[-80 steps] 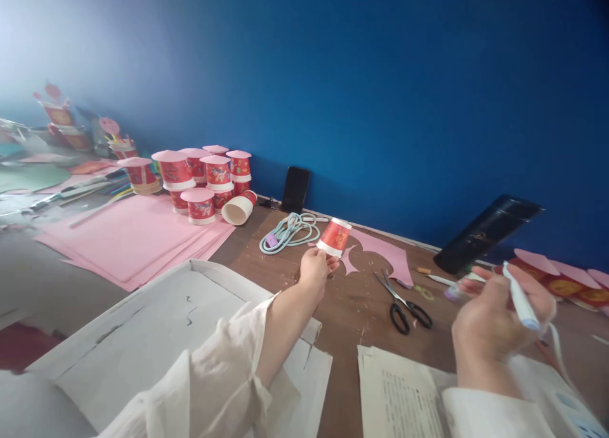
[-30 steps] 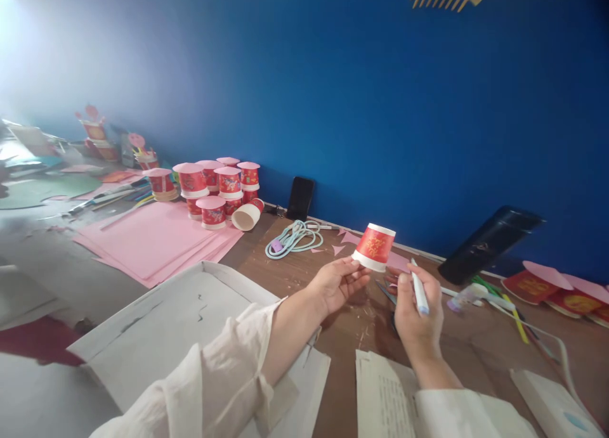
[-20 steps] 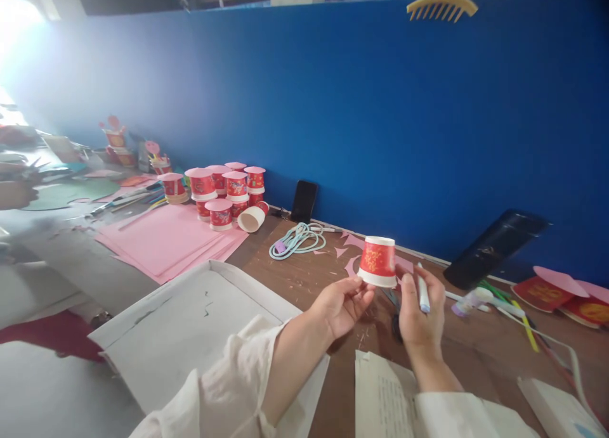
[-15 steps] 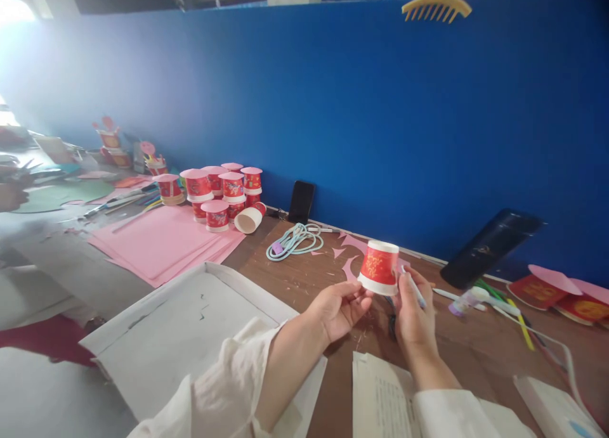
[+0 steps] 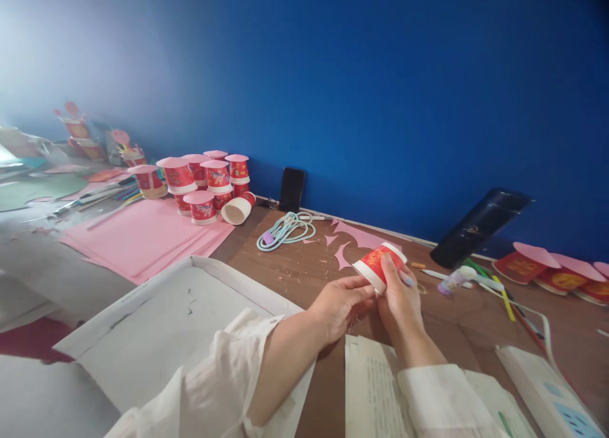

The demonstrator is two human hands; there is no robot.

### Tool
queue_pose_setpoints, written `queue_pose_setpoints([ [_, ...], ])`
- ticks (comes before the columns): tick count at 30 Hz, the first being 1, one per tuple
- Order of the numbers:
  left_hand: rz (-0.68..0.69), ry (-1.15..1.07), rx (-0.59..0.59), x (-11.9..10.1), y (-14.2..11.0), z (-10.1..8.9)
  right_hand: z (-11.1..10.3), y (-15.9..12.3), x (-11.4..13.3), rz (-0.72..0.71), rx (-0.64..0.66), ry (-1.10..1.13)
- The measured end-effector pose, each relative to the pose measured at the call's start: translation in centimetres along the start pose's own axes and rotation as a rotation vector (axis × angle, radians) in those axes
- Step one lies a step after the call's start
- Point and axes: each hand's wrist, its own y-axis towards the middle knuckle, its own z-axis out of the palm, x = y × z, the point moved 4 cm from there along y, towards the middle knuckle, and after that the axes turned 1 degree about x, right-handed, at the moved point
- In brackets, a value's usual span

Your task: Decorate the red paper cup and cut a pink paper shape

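We can read neither gold marks [image 5: 375, 257] on the held cup [image 5: 370, 265] nor print [image 5: 377, 378] on the pages [image 5: 356, 393] before it.

From afar, I watch pale light [image 5: 28, 64] wash the left end of a deep-blue wall [image 5: 356, 96] behind a brown tabletop [image 5: 459, 321].

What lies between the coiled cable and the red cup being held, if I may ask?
In the head view, cut pink paper scraps lie on the brown tabletop between the coiled cable and the red cup.
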Motion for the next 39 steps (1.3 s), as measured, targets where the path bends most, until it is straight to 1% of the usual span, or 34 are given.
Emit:
queue_pose_setpoints([
  [2,0.012,0.053,0.009,0.7,0.1,0.0,-0.2,-0.1,-0.3,-0.023,0.011,-0.074],
  [5,0.049,0.077,-0.030,0.7,0.2,-0.3,-0.2,-0.2,-0.8,-0.022,0.047,-0.146],
  [7,0.059,0.050,-0.069,0.2,0.3,-0.5,-0.5,-0.1,-0.8,-0.021,0.014,-0.165],
  [8,0.069,0.015,-0.086,-0.2,0.4,-0.5,-0.7,0.0,-0.5,-0.058,-0.019,-0.183],
  [9,0.087,-0.030,-0.101,-0.6,0.5,-0.6,-0.8,0.1,0.0,-0.135,-0.052,-0.213],
  [10,0.106,-0.075,-0.113,-1.0,0.5,-0.6,-0.9,0.0,0.8,-0.245,-0.081,-0.260],
  [11,0.123,-0.116,-0.123,-1.3,0.6,-0.7,-0.9,-0.2,1.7,-0.385,-0.100,-0.319],
  [12,0.137,-0.149,-0.130,-1.6,0.7,-0.8,-0.7,-0.6,2.5,-0.527,-0.100,-0.378],
  [13,0.149,-0.175,-0.137,-1.8,0.8,-0.8,-0.4,-1.1,3.2,-0.636,-0.079,-0.439],
  [16,0.189,-0.222,-0.127,-2.1,1.1,-1.0,0.5,-2.7,4.2,-0.816,0.015,-0.558],
  [19,0.216,-0.226,-0.106,-2.2,1.2,-1.2,1.2,-4.1,4.1,-0.948,0.170,-0.659],
  [21,0.227,-0.220,-0.112,-2.3,1.3,-1.4,1.3,-4.6,3.8,-1.035,0.245,-0.697],
  [23,0.226,-0.216,-0.128,-2.4,1.3,-1.6,1.1,-4.6,3.5,-1.051,0.285,-0.720],
  [26,0.219,-0.186,-0.130,-2.5,1.4,-1.7,0.9,-4.1,3.3,-0.977,0.312,-0.747],
  [28,0.233,-0.152,-0.118,-2.5,1.5,-1.8,0.9,-4.0,3.3,-0.958,0.312,-0.771],
  [30,0.253,-0.114,-0.106,-2.4,1.6,-1.9,1.0,-4.1,3.5,-0.969,0.309,-0.796],
  [35,0.271,-0.068,-0.087,-2.3,1.6,-1.9,1.5,-4.3,3.9,-1.051,0.299,-0.860],
  [39,0.272,-0.052,-0.081,-2.3,1.4,-1.7,1.9,-4.3,4.0,-1.047,0.324,-0.876],
])
